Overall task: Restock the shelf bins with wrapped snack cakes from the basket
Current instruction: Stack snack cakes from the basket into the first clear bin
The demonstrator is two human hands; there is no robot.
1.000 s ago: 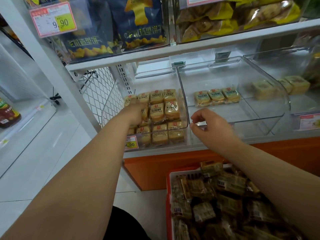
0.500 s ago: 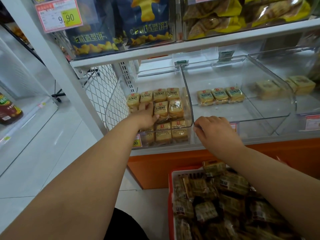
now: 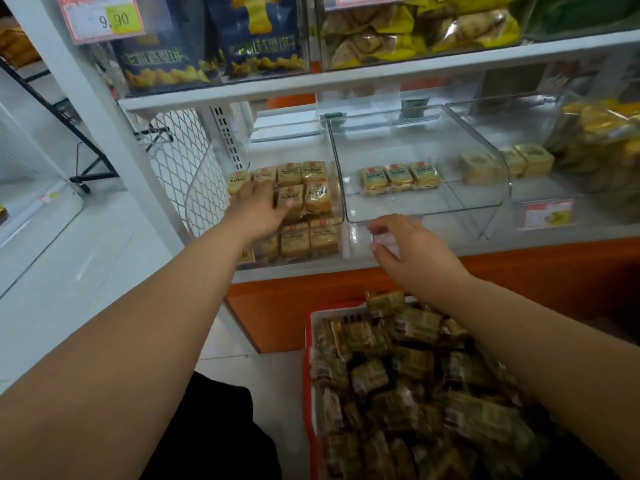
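l hand [image 3: 258, 206] reaching into left clear bin [image 3: 204, 188], fingers spread flat on top of stacked snack cakes [image 3: 313, 199], thumb tip showing on one wrapper, no grip seen. r hand [image 3: 412, 251] hovering at front lip of middle clear bin [image 3: 485, 174], thumb + fingers curled loosely toward each other; cannot tell if pinching anything, blur there. three more cakes [image 3: 400, 178] in a row at back of middle bin, rest of its floor bare. red basket [image 3: 307, 375] on floor below r forearm, heaped w/ wrapped cakes [image 3: 408, 386], darker green-gold film, barcodes visible. both forearms crossing most of lower view, r one covering basket's right side. bins: transparent hard plastic, rounded corners, curved front walls, glare on edges. cakes: square, yellow-tan, glossy crinkled wrap w/ red mark on top. right bin holding pale square cakes [image 3: 519, 161], plus yellow packs [image 3: 599, 140] far right. white wire mesh panel [image 3: 176, 157] left of bins. upper shelf [image 3: 381, 74]: dark blue snack bags [image 3: 263, 32], yellow packets [image 3: 415, 29], price tag [image 3: 100, 17] reading 9.90. orange base panel [image 3: 346, 299] under shelf. floor [image 3: 86, 265] white tile, shiny. black stand legs [image 3: 93, 168] far left.
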